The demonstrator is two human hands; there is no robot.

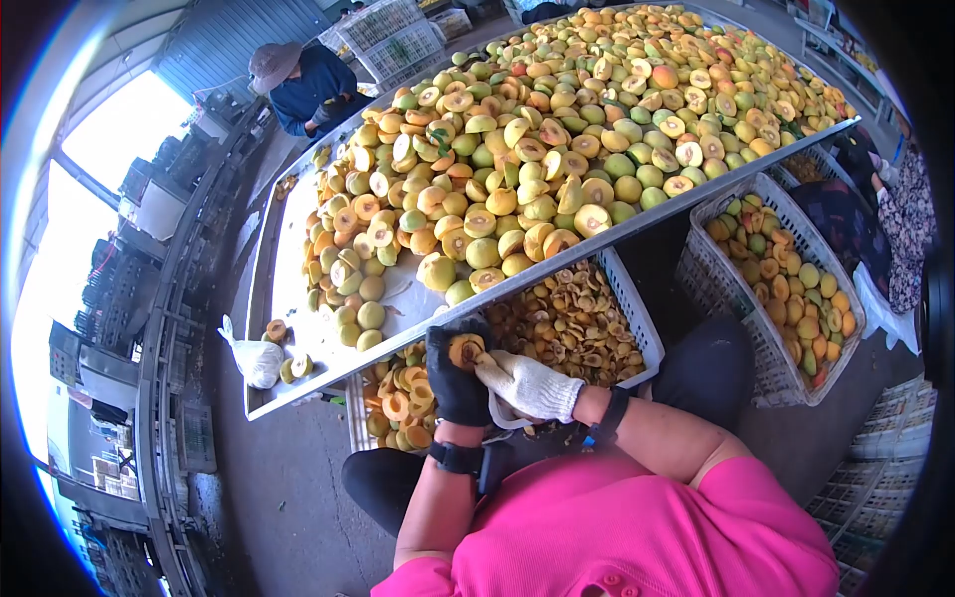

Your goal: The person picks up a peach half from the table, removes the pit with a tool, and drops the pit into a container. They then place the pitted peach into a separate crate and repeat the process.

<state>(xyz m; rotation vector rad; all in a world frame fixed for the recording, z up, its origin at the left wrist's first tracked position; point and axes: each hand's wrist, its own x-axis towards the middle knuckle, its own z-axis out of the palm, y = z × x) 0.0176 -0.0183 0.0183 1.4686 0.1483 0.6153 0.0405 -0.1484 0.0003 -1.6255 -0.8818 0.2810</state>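
Observation:
My left hand [456, 383], in a black glove, is closed around an apricot half [466, 350] with its cut face turned up. My right hand [532, 384], in a white knitted glove, has its fingers pinched together at the edge of that half; whatever is between them is hidden. Both hands are just off the near edge of a metal table [328, 376] heaped with halved apricots [477, 221]. Below the hands, a crate of apricot halves [398, 403] lies to the left, and a crate with many small brownish cut pieces [572, 323] to the right.
A white crate of apricots [786, 289] stands on the floor to the right. A tied white plastic bag [257, 360] lies at the table's left corner. Across the table is a person in a hat [303, 88]; another in patterned clothing [905, 219] sits at right. Stacked crates [393, 40] stand behind.

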